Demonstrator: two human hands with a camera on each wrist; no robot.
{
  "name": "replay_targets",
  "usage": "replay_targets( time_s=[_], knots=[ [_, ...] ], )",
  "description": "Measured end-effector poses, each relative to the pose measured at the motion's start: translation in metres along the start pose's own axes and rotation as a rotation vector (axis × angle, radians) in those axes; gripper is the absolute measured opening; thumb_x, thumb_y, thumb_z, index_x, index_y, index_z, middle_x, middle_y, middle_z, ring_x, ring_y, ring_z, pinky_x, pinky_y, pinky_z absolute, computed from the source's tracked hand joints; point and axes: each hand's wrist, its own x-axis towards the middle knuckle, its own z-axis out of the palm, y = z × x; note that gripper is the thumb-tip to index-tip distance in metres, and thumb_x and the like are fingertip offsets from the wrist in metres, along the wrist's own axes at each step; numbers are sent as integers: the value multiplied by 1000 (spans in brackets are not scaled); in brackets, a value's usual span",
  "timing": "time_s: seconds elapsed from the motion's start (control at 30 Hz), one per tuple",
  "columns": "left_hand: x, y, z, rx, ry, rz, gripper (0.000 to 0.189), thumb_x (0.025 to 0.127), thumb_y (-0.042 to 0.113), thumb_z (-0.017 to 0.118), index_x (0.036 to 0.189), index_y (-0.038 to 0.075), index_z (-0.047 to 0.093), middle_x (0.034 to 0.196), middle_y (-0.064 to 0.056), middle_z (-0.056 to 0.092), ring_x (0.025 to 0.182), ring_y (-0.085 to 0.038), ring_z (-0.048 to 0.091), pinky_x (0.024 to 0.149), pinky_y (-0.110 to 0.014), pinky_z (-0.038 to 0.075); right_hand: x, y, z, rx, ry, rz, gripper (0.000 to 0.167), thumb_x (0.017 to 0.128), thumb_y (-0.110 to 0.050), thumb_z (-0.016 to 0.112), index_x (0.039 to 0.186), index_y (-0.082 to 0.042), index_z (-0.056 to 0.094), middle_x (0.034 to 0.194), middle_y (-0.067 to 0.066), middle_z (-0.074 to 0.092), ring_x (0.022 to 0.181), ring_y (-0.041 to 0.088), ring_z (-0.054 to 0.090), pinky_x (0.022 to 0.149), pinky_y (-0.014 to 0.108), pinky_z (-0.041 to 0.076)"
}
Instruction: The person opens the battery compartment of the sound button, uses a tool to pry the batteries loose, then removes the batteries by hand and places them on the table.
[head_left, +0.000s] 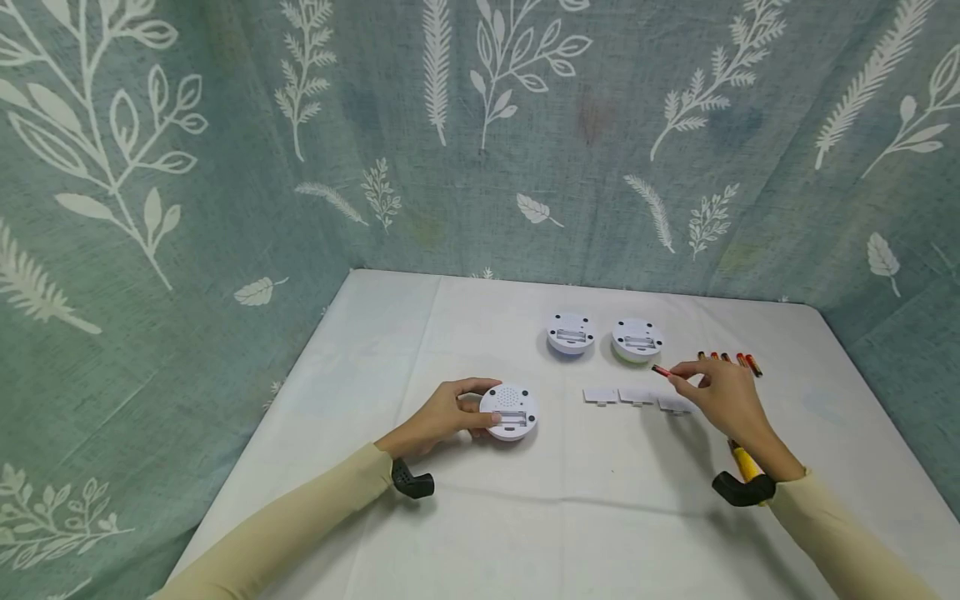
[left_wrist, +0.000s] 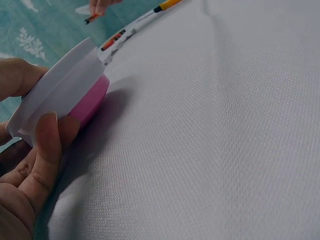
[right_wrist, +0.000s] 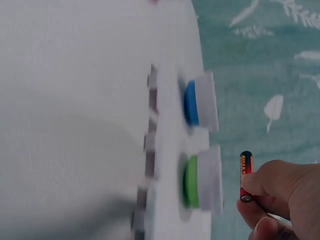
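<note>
My left hand (head_left: pixel 442 417) grips a round white device (head_left: pixel 510 396) by its left side, fingers behind and thumb in front. Its underside faces up, showing speaker holes and an uncovered battery slot; the left wrist view reveals a pink lower part (left_wrist: pixel 94 102). Between thumb and fingers of my right hand (head_left: pixel 723 400) is a red and black battery (right_wrist: pixel 246 175), held in the air near the green device. Two similar upturned devices stand at the back, one with a blue part (right_wrist: pixel 190 102), the other with a green part (right_wrist: pixel 192 181). Both have uncovered slots.
Three small white battery covers (head_left: pixel 601 395) lie in a row in front of the two back devices. Several red and black batteries (head_left: pixel 742 360) lie behind my right hand. A yellow-handled screwdriver (head_left: pixel 747 463) is partly hidden under the right wrist. Patterned cloth (head_left: pixel 450 208) hangs behind the table.
</note>
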Motion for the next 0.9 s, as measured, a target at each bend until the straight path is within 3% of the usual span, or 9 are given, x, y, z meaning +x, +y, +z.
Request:
replay_targets(
  time_s=[0.23,0.37,0.67,0.77,0.9],
  knots=[
    [1,-1,0,7,3,-5,71,85,26,88,147,18,55,101,-15,76,78,-24,70,68,-34,58,-6,33,-9,-40,23,135,19,92,-14,77,103,1,79,90,18,74,70,26,59,55,34,42],
    [1,-1,0,8,3,-5,71,84,26,88,147,18,55,101,-14,76,78,-24,70,68,-33,58,-10,49,-11,-71,50,206,25,93,-18,76,106,4,77,89,22,72,75,32,59,61,37,38],
    [1,-1,0,1,5,-13,71,84,25,88,146,18,56,99,-15,76,78,-23,70,68,-33,58,-16,78,-15,-60,41,399,36,99,-24,69,114,9,72,118,37,64,98,47,55,67,41,38],
    [1,0,0,2,9,-12,70,84,25,88,146,18,56,99,-15,76,78,-23,70,68,-33,58,-15,86,-16,-42,45,444,38,101,-25,66,116,10,71,120,37,63,103,47,53,69,41,36],
    [1,0,1,7,11,-11,70,85,25,88,146,18,56,100,-15,76,77,-23,70,68,-32,57,-15,96,-16,-36,52,491,39,102,-24,65,117,11,70,114,34,66,97,43,52,66,39,36]
  ],
)
